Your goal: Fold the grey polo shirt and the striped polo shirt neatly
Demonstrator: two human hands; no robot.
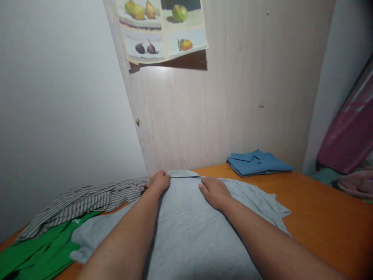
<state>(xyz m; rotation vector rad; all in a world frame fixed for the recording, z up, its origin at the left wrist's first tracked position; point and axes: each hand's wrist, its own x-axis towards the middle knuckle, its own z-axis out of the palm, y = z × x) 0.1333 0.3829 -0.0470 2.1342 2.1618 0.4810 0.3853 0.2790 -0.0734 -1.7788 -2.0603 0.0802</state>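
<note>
A light grey short-sleeved shirt (189, 221) lies spread on the orange-brown table, its collar end away from me. At the left end of the collar, my left hand (160, 181) is closed on the shirt's edge. My right hand (215, 191) rests on the fabric just right of the collar, palm down, its thumb a little apart from the other fingers. One sleeve reaches out to the right, and grey fabric also spreads to the left beneath my left forearm.
A folded blue shirt (256, 162) sits at the table's (320, 210) back edge. At the left lie a striped garment (87, 198) and a green one (40, 249). Behind stands a wood-grain panel (233, 97) with a fruit picture (163, 29). Something pink (346, 136) is at the far right.
</note>
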